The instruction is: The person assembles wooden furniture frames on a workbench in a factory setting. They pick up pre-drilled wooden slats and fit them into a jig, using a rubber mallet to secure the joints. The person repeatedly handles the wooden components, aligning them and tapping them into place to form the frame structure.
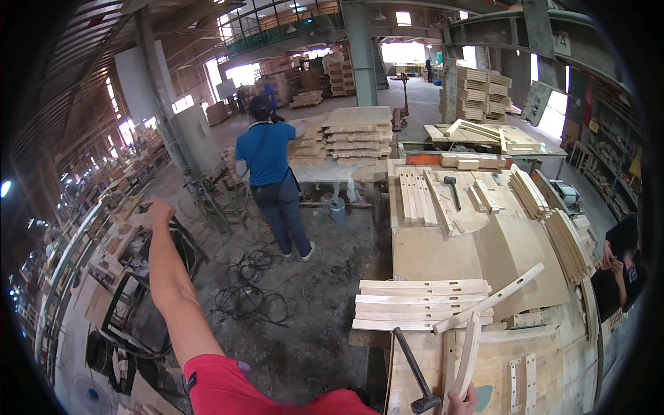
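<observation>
At the bottom right, my right hand [463, 401] is closed around the lower end of a pale, slightly curved wooden slat [469, 356], which stands up from the workbench [498, 342]. A mallet with a dark head [425, 402] lies just left of that hand. Beyond it rests a row of pale wooden rails [415, 304] with slots near their ends, and a loose slotted rail [494, 299] lies slantwise across them. My left arm stretches far out to the left, with my left hand [160, 211] by a cluttered bench of wood pieces [121, 242]. Its fingers blend into the wood behind.
A person in a blue shirt [266, 155] stands ahead at stacked boards [356, 131]. Black cables [252, 287] lie coiled on the floor. Farther along the bench are more slats [417, 199] and another mallet [453, 191]. Another person's arms [615, 270] show at the right edge.
</observation>
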A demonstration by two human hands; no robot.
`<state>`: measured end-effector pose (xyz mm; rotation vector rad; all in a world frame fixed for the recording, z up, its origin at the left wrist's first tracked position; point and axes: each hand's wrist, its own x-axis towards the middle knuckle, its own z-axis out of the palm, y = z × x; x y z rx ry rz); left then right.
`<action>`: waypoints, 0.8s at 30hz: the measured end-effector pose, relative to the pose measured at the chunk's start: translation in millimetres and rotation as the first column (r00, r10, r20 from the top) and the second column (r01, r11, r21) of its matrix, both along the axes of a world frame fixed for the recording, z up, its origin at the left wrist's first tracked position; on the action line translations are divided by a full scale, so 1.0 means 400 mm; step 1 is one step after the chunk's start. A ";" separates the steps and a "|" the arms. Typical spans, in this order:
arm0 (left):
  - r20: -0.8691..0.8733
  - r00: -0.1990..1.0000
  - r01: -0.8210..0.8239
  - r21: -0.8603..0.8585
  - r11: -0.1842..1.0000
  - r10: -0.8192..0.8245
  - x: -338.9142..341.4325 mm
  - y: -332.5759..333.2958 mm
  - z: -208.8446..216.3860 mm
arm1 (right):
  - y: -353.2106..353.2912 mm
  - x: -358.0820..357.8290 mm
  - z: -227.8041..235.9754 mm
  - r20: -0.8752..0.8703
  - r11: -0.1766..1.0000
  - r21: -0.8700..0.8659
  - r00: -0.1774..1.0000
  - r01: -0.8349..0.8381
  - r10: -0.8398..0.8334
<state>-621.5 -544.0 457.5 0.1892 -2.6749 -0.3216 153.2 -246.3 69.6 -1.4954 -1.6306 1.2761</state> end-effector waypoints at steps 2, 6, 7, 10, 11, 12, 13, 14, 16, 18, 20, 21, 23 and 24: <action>-0.010 1.000 -0.009 0.008 1.000 0.009 0.001 -0.005 -0.001 | -0.002 0.003 0.009 0.016 1.000 0.003 1.000 0.002 -0.002; -0.025 1.000 0.012 -0.042 0.999 -0.013 0.021 -0.049 -0.019 | -0.018 -0.011 0.025 -0.014 0.998 -0.057 1.000 0.006 -0.007; -0.004 0.981 0.193 -0.071 0.979 -0.193 -0.027 0.217 -0.052 | -0.024 0.028 0.021 -0.006 0.988 -0.055 0.989 0.147 -0.147; 0.080 0.928 0.359 0.057 0.932 -0.363 0.047 0.137 -0.095 | -0.021 0.010 0.004 -0.034 0.996 -0.058 0.997 0.073 -0.075; 0.021 0.880 0.475 0.026 0.880 -0.475 0.070 0.100 -0.153 | -0.025 -0.008 -0.001 -0.040 0.997 -0.076 0.999 0.029 -0.032; 0.116 0.818 0.569 -0.017 0.822 -0.564 0.098 0.167 -0.203 | -0.023 -0.010 0.003 -0.053 0.997 -0.067 0.997 0.049 -0.052; 0.218 0.745 0.654 -0.050 0.755 -0.630 0.125 0.178 -0.273 | -0.025 -0.023 0.001 -0.063 0.996 -0.077 0.997 0.036 -0.041; 0.376 0.575 0.706 0.219 0.673 -0.726 0.193 0.295 -0.417 | -0.025 -0.001 0.015 -0.015 0.993 -0.041 0.994 0.108 -0.108; 0.649 0.221 0.709 0.406 0.577 -0.728 0.334 0.351 -0.601 | -0.012 -0.003 0.033 -0.199 0.994 -0.051 0.974 0.099 -0.107; 0.799 -0.140 0.694 0.500 0.518 -0.585 0.477 0.364 -0.730 | -0.012 -0.023 0.055 -0.321 0.993 -0.085 0.941 0.086 -0.109; 0.820 -0.209 0.766 0.476 0.432 -0.532 0.654 0.385 -0.858 | -0.010 -0.025 0.068 -0.325 0.990 -0.110 0.938 0.092 -0.123; 0.831 -0.301 0.808 0.483 0.339 -0.467 0.715 0.391 -0.895 | -0.010 -0.036 0.072 -0.354 0.986 -0.104 0.922 0.127 -0.156; 0.836 -0.369 0.902 0.428 0.060 -0.406 0.799 0.420 -0.963 | -0.029 -0.078 0.105 -0.407 0.978 -0.100 0.889 0.186 -0.210; 0.789 -0.392 0.916 0.380 -0.126 -0.473 0.837 0.446 -0.996 | -0.034 -0.077 0.108 -0.411 0.975 -0.099 0.884 0.198 -0.222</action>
